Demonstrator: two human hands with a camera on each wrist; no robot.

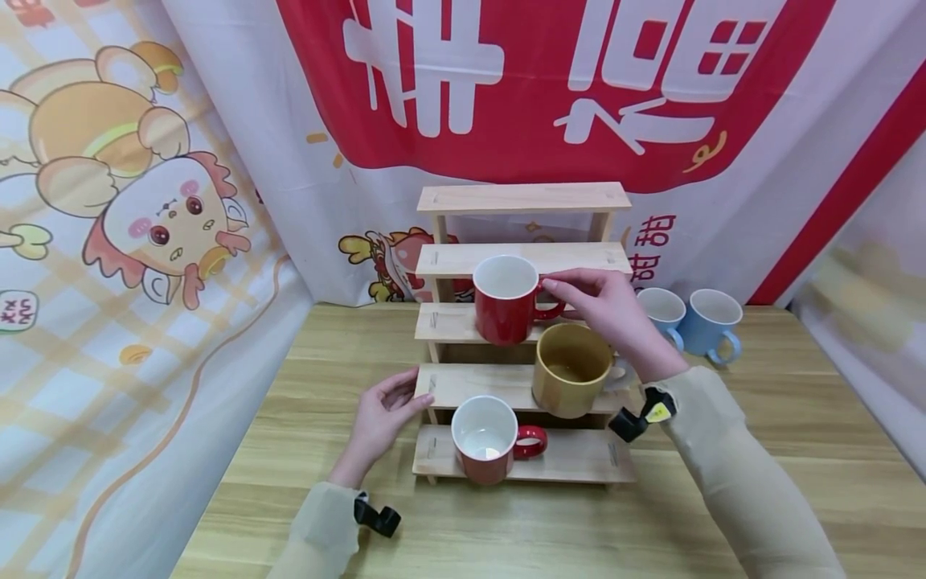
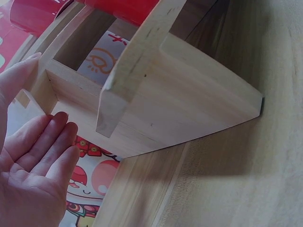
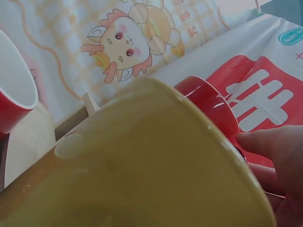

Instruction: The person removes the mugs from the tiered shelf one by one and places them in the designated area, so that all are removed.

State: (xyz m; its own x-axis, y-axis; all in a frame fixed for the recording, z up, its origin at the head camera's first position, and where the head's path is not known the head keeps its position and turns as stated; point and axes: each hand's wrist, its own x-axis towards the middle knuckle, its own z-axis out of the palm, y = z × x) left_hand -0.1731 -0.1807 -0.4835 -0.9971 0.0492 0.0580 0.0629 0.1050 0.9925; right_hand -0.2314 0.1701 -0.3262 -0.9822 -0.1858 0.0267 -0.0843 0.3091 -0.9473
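Note:
A stepped wooden shelf (image 1: 463,386) with several tiers stands on the table. My right hand (image 1: 604,310) pinches the handle of a red mug (image 1: 504,315), white inside, at the third board from the bottom. A mustard-yellow mug (image 1: 571,371) on the second board sits below that hand and fills much of the right wrist view. Another red mug (image 1: 486,441), also white inside, is on the lowest board, its handle to the right. My left hand (image 1: 383,414) is at the shelf's left end, thumb touching the second board, the other fingers loosely extended beside it.
Two light blue mugs (image 1: 712,323) stand on the wooden table (image 1: 788,418) behind and right of the shelf. The two upper boards (image 1: 524,197) rise behind the red mug. A printed cloth (image 1: 239,145) hangs along the back and left side.

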